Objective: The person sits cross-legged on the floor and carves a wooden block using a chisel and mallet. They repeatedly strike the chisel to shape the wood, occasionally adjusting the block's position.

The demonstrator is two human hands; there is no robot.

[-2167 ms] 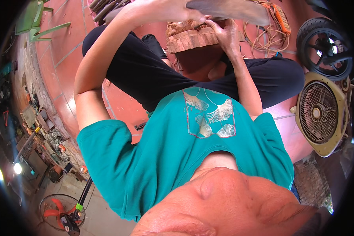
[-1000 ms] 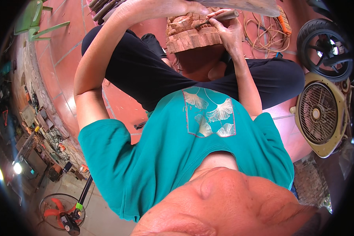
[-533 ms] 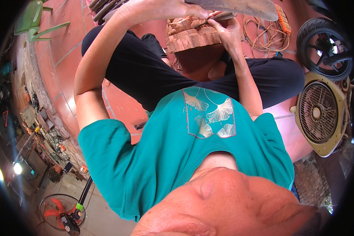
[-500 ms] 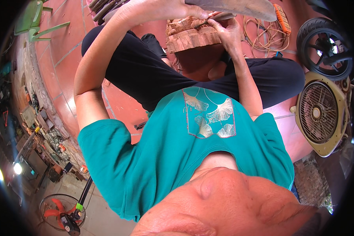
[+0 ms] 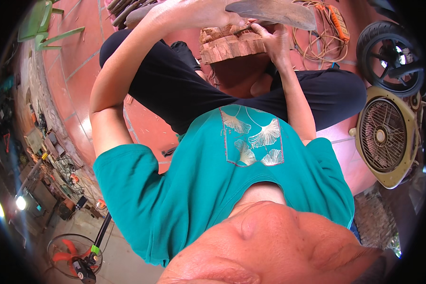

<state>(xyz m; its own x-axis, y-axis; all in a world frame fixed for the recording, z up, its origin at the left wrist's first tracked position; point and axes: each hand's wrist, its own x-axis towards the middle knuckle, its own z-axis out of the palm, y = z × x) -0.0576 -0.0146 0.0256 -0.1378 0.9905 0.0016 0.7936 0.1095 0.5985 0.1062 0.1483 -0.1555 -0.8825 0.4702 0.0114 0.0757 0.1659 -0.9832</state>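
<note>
My left hand [image 5: 196, 13] is closed round a long, flat-sided wooden mallet [image 5: 274, 13], whose broad grey-brown end reaches out above my right hand. Between the closed fingers of my right hand [image 5: 277, 41] is a thin dark chisel [image 5: 244, 31], its tip pointing left onto the wood. That reddish-brown carved wood block [image 5: 232, 49] sits in front of my crossed legs, with rough cut relief on top and a ridged near edge. The mallet and my fingers hide part of the carving and much of the chisel.
Several long dark tools [image 5: 123, 10] lie in a pile at the far left. An orange power strip [image 5: 339, 24] with a coiled cord [image 5: 312, 47] is right of the block. A wheel [image 5: 390, 59] and a box fan [image 5: 386, 135] stand farther right; a green chair [image 5: 35, 21] is far left.
My left hand and the mallet have shifted left and slightly nearer. My right hand keeps the chisel at about the same spot, and the wood block has not moved.
</note>
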